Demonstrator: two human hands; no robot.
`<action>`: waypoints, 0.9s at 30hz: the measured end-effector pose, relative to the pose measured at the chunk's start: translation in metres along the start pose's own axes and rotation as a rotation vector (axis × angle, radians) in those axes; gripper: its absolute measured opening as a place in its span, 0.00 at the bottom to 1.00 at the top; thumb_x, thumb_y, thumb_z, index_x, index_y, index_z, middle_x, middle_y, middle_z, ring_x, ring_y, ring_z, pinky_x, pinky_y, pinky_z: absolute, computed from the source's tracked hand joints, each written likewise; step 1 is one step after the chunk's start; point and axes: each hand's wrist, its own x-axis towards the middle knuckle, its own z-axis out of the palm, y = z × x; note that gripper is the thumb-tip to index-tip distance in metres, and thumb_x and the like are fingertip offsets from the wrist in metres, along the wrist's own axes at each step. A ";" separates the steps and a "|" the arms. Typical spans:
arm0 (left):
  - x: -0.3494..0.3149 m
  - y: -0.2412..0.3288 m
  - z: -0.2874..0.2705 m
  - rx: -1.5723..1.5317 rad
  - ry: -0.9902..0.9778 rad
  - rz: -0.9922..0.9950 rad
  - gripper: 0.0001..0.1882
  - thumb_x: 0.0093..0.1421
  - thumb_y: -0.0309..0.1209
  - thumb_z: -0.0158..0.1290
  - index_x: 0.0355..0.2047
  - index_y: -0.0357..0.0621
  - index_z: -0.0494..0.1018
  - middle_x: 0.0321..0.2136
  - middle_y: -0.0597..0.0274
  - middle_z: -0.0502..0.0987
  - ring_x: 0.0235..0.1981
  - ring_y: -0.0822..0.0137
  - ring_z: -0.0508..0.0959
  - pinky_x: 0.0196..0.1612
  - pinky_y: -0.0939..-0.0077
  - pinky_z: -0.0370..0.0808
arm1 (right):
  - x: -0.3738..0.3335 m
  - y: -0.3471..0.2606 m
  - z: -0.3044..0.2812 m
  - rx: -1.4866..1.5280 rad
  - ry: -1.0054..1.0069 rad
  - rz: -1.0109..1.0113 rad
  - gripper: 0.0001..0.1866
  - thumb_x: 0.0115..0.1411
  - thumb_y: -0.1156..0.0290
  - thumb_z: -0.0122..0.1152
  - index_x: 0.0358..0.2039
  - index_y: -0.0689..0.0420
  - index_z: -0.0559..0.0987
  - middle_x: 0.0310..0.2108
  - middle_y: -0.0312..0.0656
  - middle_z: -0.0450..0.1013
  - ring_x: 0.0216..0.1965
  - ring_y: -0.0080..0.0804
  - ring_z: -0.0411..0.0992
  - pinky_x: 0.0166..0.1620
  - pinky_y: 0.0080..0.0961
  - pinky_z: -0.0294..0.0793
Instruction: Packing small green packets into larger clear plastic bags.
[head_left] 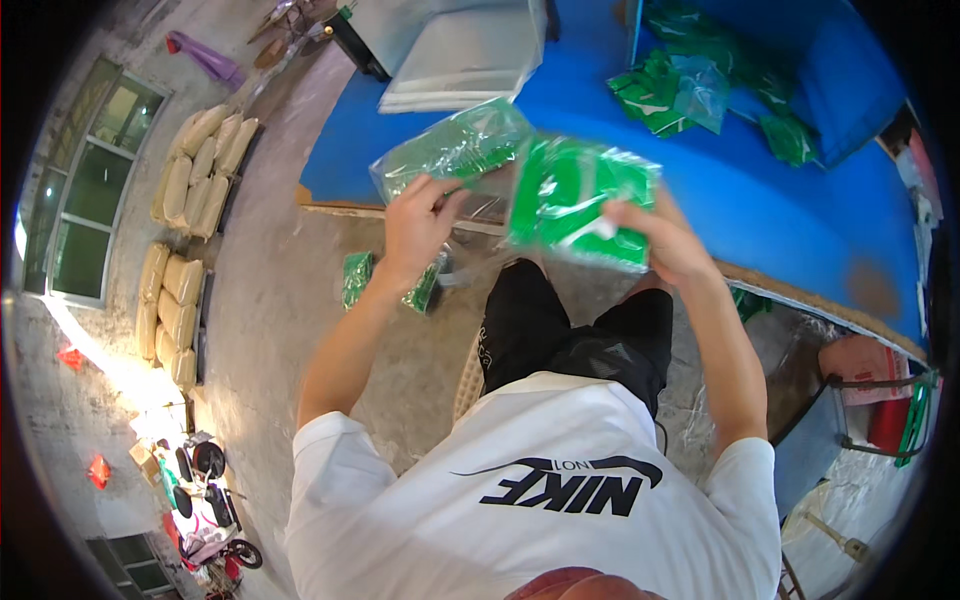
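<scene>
Green packet (558,187) is gripped by right fingers (630,217), clear bag (455,143) by left fingers (424,192); desk (800,225) beyond is occupied by plastic stack (462,62) and green bags (655,95).

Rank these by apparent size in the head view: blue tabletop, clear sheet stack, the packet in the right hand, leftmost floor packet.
1. Blue tabletop
2. Clear sheet stack and green packet in the right hand: too alike to rank
3. Leftmost floor packet
</scene>
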 end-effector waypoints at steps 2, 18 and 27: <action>0.011 0.016 0.015 -0.087 0.021 -0.074 0.09 0.54 0.25 0.64 0.36 0.40 0.81 0.17 0.61 0.66 0.18 0.70 0.66 0.22 0.73 0.64 | 0.012 0.000 0.011 0.049 -0.365 0.294 0.35 0.55 0.69 0.70 0.61 0.60 0.66 0.51 0.45 0.73 0.51 0.34 0.73 0.54 0.33 0.74; 0.048 0.053 0.066 -0.614 0.149 -0.419 0.24 0.58 0.36 0.63 0.52 0.39 0.72 0.35 0.59 0.79 0.34 0.69 0.80 0.37 0.73 0.77 | 0.140 0.039 0.024 -0.047 -0.273 0.411 0.38 0.62 0.53 0.63 0.67 0.58 0.61 0.59 0.44 0.68 0.54 0.38 0.72 0.53 0.41 0.75; 0.027 -0.110 0.072 -1.270 -0.210 -0.763 0.41 0.70 0.42 0.44 0.72 0.38 0.35 0.71 0.44 0.49 0.72 0.54 0.51 0.72 0.63 0.47 | 0.165 0.059 0.036 -0.401 -0.171 0.320 0.55 0.49 0.40 0.70 0.62 0.72 0.62 0.52 0.54 0.73 0.47 0.42 0.77 0.37 0.42 0.83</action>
